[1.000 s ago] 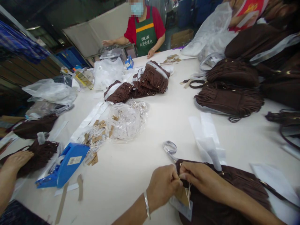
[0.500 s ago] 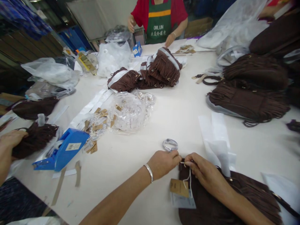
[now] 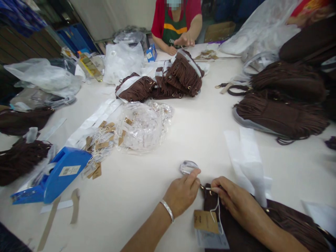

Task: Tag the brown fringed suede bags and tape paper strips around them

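A dark brown fringed bag (image 3: 225, 227) lies at the lower right, partly hidden by my right arm. At its upper corner, my left hand (image 3: 182, 192) is closed on a small metal clasp (image 3: 202, 187), its index finger pointing forward. My right hand (image 3: 231, 194) pinches the white string (image 3: 219, 210) of a hang tag close to that corner. From the string hang a tan card tag (image 3: 206, 221) and a clear plastic sachet (image 3: 212, 239), against the bag's edge. Just beyond my left fingertip sits a small clear ring-shaped roll (image 3: 188, 167).
Left are a blue tape dispenser (image 3: 65, 171), loose tags (image 3: 101, 141) and a clear plastic bundle (image 3: 141, 129). Brown fringed bags lie mid-table (image 3: 181, 75) and at right (image 3: 283, 113). White strips (image 3: 245, 157) lie beyond my right hand. A co-worker (image 3: 177, 26) is opposite.
My left index finger has stretched forward and the clasp now shows beside that hand. My hands and the tag sit slightly lower in view. The co-worker leans in, one hand raised over the bags.
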The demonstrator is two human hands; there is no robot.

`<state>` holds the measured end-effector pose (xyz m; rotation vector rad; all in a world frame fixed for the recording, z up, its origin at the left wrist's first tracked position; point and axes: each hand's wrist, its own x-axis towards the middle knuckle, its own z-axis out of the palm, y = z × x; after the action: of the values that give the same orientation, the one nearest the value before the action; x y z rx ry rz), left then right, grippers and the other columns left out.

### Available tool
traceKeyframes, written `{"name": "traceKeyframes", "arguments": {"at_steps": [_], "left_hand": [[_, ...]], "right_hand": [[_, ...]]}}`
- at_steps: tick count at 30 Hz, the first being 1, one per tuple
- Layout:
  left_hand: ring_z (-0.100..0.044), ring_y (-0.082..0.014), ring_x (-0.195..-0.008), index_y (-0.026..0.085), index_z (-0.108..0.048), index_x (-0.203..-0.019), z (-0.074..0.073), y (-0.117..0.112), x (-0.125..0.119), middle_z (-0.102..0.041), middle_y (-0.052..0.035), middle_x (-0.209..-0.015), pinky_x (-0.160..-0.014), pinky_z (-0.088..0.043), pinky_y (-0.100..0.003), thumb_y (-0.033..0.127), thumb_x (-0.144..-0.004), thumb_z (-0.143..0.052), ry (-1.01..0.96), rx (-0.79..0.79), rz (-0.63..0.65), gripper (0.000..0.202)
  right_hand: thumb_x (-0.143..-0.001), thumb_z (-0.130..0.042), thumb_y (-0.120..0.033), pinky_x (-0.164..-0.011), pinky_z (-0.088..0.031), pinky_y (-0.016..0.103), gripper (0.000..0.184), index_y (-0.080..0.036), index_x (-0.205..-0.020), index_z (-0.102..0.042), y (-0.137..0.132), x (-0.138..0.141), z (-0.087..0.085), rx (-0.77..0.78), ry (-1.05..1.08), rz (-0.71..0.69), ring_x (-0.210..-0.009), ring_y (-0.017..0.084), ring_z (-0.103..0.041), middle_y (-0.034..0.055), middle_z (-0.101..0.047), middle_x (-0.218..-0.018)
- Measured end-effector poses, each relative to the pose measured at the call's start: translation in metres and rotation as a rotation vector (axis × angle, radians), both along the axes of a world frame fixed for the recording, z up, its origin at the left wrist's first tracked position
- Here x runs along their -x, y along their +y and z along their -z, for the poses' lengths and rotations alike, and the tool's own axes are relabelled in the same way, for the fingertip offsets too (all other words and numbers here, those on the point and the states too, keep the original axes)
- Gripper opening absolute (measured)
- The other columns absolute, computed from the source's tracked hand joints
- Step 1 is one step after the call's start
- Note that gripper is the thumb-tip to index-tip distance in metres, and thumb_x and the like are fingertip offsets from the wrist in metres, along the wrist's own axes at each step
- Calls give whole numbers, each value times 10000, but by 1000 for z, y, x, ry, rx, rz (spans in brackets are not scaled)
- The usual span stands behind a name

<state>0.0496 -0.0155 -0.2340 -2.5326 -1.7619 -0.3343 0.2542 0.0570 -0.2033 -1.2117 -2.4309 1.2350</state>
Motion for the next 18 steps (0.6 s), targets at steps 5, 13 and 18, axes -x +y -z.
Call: {"name": "traceKeyframes", "arguments": {"at_steps": [5,13,18], "left_hand": [[-675,-184,-953,123,-591,-1080,6,0,-1,-599,-126,-1350,-697,-559,-294,92,-945,-455,-51,-87,-80,194],[-679,-163,-832,144,-611,-985,9,-3,-1,-647,-100,-1295,-688,-532,-302,82,-929,-496,-118,-156,-97,142],[-672,-154,-801,147,-615,-946,11,-2,-2,-656,-96,-1281,-673,-519,-297,84,-930,-485,-137,-217,-102,145]], "right_hand": [[-1013,-325,-303,-623,-439,300,211,-259,-937,-517,3,6,-6,-88,-25,-80,-662,164,-589,17,-597,-840],[-887,-379,-61,-612,-422,268,256,-245,-975,-533,11,16,0,-226,-69,-136,-676,145,-583,21,-574,-905],[-760,-376,67,-598,-377,258,419,-222,-1009,-550,14,21,-3,-271,-189,-221,-685,136,-579,17,-573,-922]]}}
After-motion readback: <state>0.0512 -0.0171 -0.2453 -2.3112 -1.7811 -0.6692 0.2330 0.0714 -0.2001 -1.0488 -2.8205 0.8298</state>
